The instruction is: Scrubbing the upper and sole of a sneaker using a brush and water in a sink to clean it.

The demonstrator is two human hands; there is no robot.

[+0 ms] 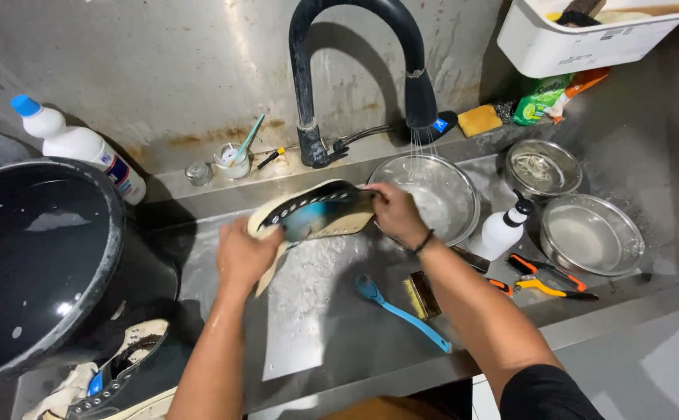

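Two bare forearms reach in from the bottom edge toward one steel sink counter (339, 334). Between them, one shoe upper (316, 210), black with pale lining and a row of eyelets, is held just above the wet steel. One left hand (240, 255) is closed around its lower left end, and one right hand (392, 211), a dark band at the wrist, is closed on its upper right end, so the piece spans the gap between both hands beside the running water. One black faucet (355, 31) arches over it and sprays into the nearest of three steel bowls (432, 190); the other two sit well to the right. One blue-handled brush (401, 311) lies just below the right wrist, beside one wooden-backed brush (421, 294). One white pump bottle (502, 229) stands between the bowls. One big black tub (36, 264) of dark water sits at left, with one black high-top sneaker (122, 373) below it.
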